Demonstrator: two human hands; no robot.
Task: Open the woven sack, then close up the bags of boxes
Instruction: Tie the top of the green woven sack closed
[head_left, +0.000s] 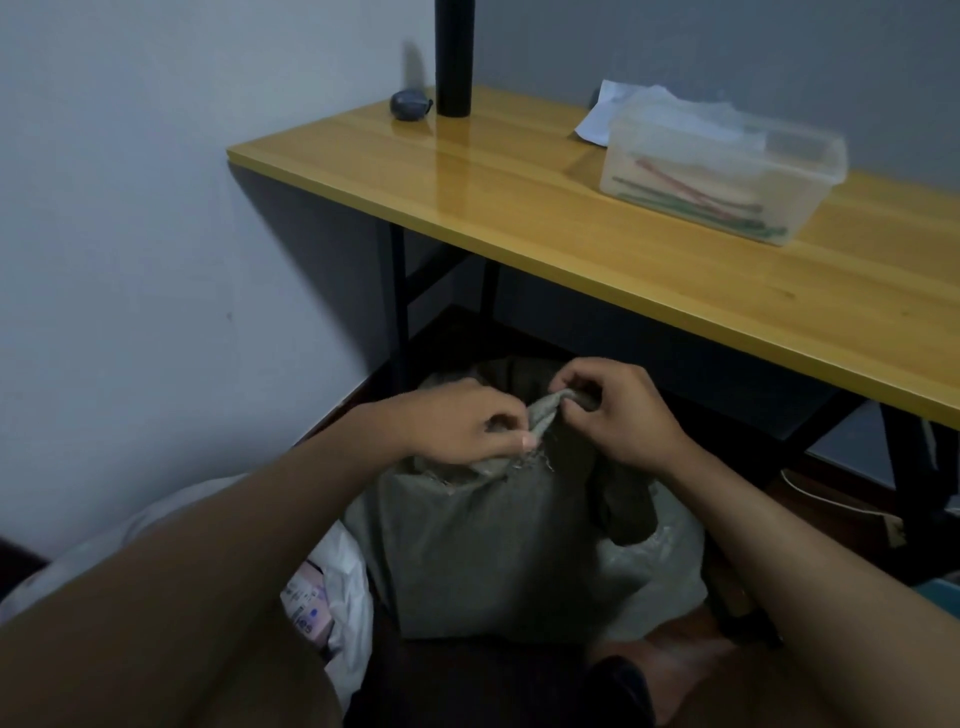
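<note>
1. Two hands meet at the grey woven sack (498, 545) on the floor below the yellow worktop (571, 208): I see my left hand (457, 426) and right hand (618, 415) both pinching its bunched, frayed neck.
2. A white plastic bag (337, 587) crowds the sack's left; my forearms hide part of it.
3. A clear tub (722, 176) holds thin sticks; the dimness blurs them.
</note>
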